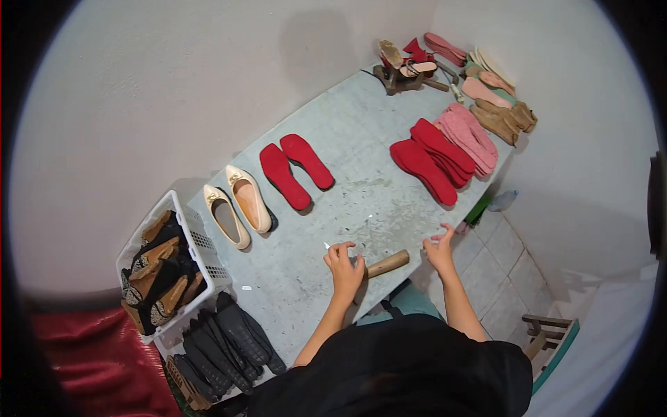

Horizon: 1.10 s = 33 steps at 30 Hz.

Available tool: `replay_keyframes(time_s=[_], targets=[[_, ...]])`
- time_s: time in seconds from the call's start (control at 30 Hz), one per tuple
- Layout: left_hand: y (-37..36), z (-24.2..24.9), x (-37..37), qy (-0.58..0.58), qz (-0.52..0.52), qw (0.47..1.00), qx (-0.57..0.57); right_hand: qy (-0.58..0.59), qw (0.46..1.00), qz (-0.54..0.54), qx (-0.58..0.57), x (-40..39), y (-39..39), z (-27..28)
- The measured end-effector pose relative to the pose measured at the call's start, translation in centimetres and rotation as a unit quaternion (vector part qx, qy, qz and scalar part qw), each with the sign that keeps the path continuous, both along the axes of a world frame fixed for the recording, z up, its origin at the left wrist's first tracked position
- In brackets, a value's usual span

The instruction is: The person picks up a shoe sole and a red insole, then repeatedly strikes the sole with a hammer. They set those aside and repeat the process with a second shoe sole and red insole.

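Observation:
My left hand hovers over the near part of the table, its fingers bent and apart, with nothing plainly in it. Close beside it lies a tool with a thick wooden handle; its other end is hidden near my wrist. A tiny white scrap shows by the left fingertips. My right hand is at the table's right edge, fingers spread and holding nothing. Beyond the hands are a pair of red insoles, a pair of cream flat shoes, and stacked red soles beside pink ones.
A white basket of black and tan shoe parts stands at the left, with black soles nearby. Tools and a metal stand sit at the far corner, next to brown pieces. A green-edged wooden stool is at lower right.

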<state>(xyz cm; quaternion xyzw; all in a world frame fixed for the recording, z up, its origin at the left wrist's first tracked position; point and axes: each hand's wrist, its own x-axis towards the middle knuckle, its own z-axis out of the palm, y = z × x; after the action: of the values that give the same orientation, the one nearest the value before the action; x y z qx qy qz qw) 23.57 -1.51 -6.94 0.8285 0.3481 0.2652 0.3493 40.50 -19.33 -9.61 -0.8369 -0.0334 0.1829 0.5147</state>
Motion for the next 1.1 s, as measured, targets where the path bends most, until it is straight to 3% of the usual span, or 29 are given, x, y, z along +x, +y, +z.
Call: replay_keyframes(time_s=[0.03, 0.1, 0.27, 0.33, 0.63, 0.83, 1.1], targets=[[-1.2, 0.1, -0.1, 0.02, -0.017, 0.999, -0.021, -0.002, 1.0, -0.001, -0.004, 0.9, -0.7, 0.5], [-1.9, 0.1, 0.2, 0.021, -0.029, 0.999, -0.01, -0.199, 0.98, -0.004, 0.012, 4.4, -1.0, 1.7], [-3.0, 1.7, 5.3, 0.008, 0.027, 0.997, 0.074, -0.328, 0.943, 0.053, 0.009, 14.4, 0.5, 5.3], [-4.1, 2.0, 8.4, -0.007, 0.049, 0.995, 0.088, -0.451, 0.88, 0.12, -0.093, 18.4, 0.9, 4.8], [-10.9, 1.8, 18.6, -0.04, -0.008, 0.998, 0.046, -0.47, 0.819, 0.223, -0.242, 26.3, 2.1, 0.2], [-11.3, -0.7, 17.7, -0.013, 0.035, 0.997, 0.061, -0.515, 0.809, 0.205, -0.193, 26.0, 2.2, -0.3], [-10.8, -0.5, 16.9, -0.021, 0.081, 0.996, 0.034, -0.474, 0.849, 0.161, -0.17, 25.1, 1.2, 0.3]])
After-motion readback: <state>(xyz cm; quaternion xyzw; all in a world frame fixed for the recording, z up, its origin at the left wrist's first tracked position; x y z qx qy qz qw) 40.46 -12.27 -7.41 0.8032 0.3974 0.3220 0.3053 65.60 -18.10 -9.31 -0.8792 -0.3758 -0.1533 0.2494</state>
